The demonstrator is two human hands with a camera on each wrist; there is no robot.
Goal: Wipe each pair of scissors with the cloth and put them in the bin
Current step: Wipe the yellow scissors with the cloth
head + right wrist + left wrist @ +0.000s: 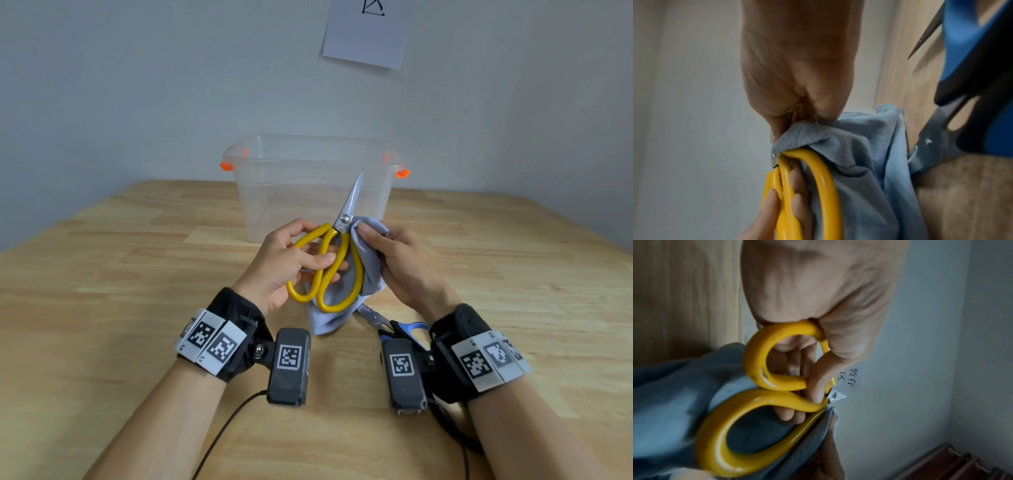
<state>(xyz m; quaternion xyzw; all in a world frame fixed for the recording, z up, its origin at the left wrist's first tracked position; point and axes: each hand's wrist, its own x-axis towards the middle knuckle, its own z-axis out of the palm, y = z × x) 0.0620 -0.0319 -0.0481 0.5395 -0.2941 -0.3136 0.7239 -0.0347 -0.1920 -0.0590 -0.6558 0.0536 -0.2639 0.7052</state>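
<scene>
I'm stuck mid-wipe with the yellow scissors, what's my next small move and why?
Probably slide the cloth up from the pivot toward the blade tip. The right hand pinches it at the pivot, the blade above is bare, and the left hand holds the yellow scissors by the handles.

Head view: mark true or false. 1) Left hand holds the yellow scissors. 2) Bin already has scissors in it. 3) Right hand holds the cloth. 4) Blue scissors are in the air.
1) True: the left hand grips the yellow-handled steel scissors.
2) False: the clear plastic bin looks empty.
3) True: the right hand pinches the pale blue cloth at the pivot.
4) False: the blue-handled scissors lie on the wooden table.
</scene>
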